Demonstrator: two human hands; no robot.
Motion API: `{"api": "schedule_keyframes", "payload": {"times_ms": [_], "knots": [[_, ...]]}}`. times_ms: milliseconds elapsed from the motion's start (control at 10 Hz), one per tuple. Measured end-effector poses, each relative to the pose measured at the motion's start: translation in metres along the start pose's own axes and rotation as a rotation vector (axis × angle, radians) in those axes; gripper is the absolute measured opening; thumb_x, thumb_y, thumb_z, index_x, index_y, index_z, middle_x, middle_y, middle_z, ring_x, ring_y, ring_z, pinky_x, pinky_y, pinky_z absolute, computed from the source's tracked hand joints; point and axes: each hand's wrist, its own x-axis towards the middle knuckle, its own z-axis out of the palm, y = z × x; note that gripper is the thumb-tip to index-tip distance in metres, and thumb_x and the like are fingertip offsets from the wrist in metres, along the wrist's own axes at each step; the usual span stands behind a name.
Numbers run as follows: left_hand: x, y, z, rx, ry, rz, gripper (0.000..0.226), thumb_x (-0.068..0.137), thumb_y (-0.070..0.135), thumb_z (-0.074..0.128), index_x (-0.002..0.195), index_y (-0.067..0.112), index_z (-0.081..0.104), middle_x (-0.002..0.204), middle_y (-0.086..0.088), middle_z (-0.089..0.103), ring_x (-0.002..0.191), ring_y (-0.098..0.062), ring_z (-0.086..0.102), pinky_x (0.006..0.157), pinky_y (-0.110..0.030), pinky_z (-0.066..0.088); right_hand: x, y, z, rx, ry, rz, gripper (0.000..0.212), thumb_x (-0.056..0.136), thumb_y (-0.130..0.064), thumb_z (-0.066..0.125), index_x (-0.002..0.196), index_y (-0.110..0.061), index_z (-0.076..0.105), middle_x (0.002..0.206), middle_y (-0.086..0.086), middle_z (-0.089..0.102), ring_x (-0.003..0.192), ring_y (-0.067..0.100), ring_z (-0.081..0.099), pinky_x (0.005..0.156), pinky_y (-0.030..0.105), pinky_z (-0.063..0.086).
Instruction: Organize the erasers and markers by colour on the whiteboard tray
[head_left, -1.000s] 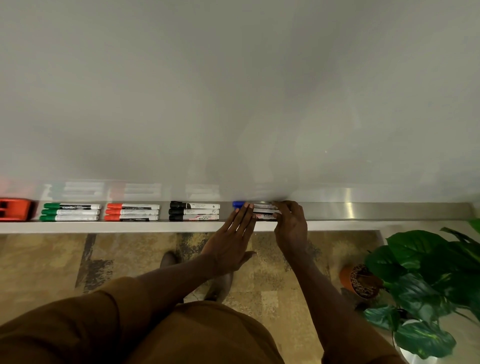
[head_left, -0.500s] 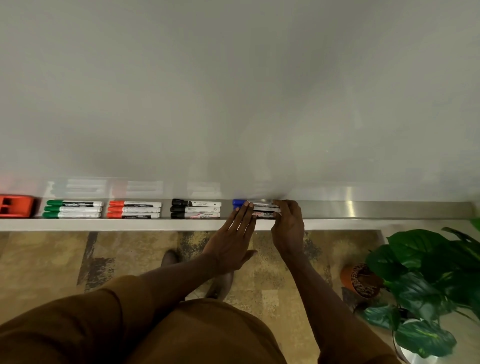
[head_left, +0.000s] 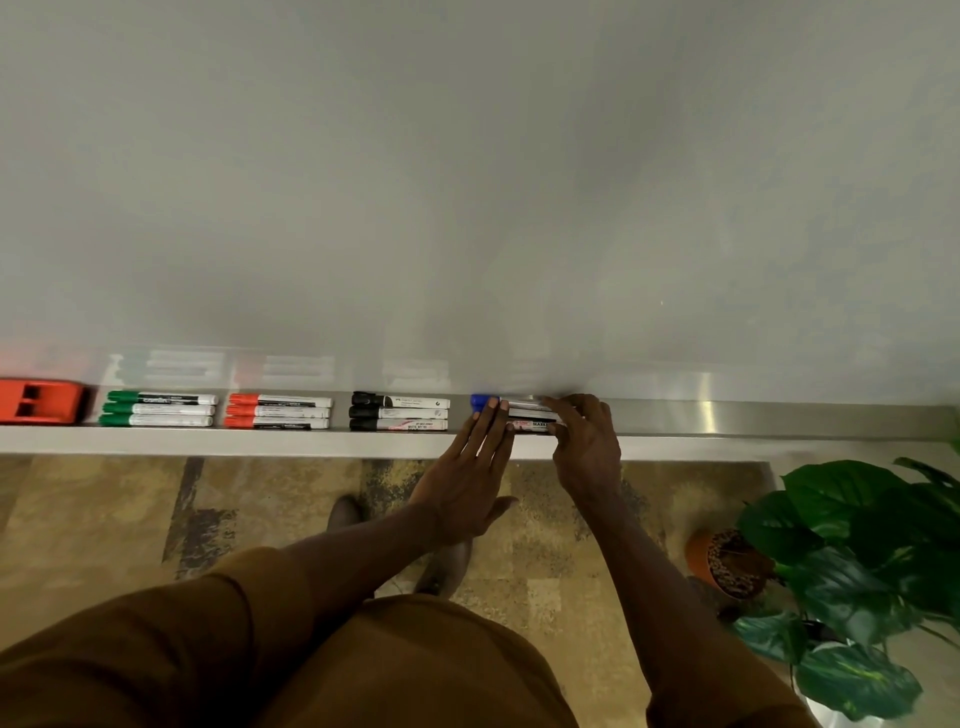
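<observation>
A blank whiteboard (head_left: 467, 182) fills the background; its metal tray (head_left: 727, 418) carries a red eraser (head_left: 39, 401) at far left, then green markers (head_left: 158, 409), red markers (head_left: 278, 411) and black markers (head_left: 399, 412). Compared with half a second ago, nothing has visibly shifted, suggesting final squaring of the last group. The blue markers (head_left: 514, 410) lie lengthwise along the tray, caps pointing left. The left hand (head_left: 467, 488), open and flat, presses their cap ends; the right hand (head_left: 584, 447) cups the opposite ends, apparently without gripping.

4 marker groups (head_left: 397, 413) on tray (head_left: 779, 422), eraser (head_left: 41, 401) leftmost
</observation>
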Motion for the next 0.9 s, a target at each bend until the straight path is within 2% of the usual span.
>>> {"api": "schedule_keyframes", "payload": {"times_ms": [300, 600, 800, 900], "knots": [[0.0, 0.002, -0.002, 0.003, 0.007, -0.007, 0.101, 0.104, 0.071, 0.033, 0.167, -0.004, 0.007, 0.175, -0.031, -0.004, 0.164, -0.045, -0.006, 0.134, -0.058, 0.012, 0.004, -0.002, -0.002, -0.01, -0.04, 0.037, 0.047, 0.085, 0.003, 0.074, 0.126, -0.021, 0.07, 0.114, 0.008, 0.063, 0.109, 0.029, 0.057, 0.067, 0.041, 0.06], [-0.002, -0.001, -0.002, 0.003, -0.01, 0.006, 0.099, 0.104, 0.07, 0.033, 0.167, -0.002, 0.006, 0.175, -0.029, -0.007, 0.164, -0.043, -0.006, 0.133, -0.058, 0.016, 0.003, 0.0, -0.003, 0.007, -0.036, 0.032, 0.048, 0.084, 0.002, 0.077, 0.126, -0.02, 0.071, 0.115, 0.009, 0.063, 0.109, 0.029, 0.059, 0.068, 0.039, 0.058], [-0.013, -0.003, -0.01, 0.023, 0.017, 0.005, 0.1, 0.103, 0.067, 0.042, 0.168, 0.0, 0.006, 0.175, -0.029, -0.008, 0.164, -0.043, -0.008, 0.133, -0.055, 0.008, -0.001, -0.003, -0.009, -0.055, 0.008, 0.015, 0.046, 0.084, 0.001, 0.076, 0.127, -0.011, 0.065, 0.119, 0.015, 0.062, 0.111, 0.033, 0.057, 0.069, 0.048, 0.061], [-0.026, -0.006, -0.017, 0.027, 0.028, -0.024, 0.098, 0.104, 0.063, 0.045, 0.168, 0.002, 0.004, 0.175, -0.027, -0.008, 0.163, -0.042, -0.01, 0.133, -0.052, 0.006, -0.002, -0.014, -0.008, -0.082, 0.043, -0.022, 0.048, 0.085, -0.009, 0.08, 0.13, -0.011, 0.063, 0.125, 0.015, 0.06, 0.115, 0.033, 0.056, 0.076, 0.047, 0.061]]}}
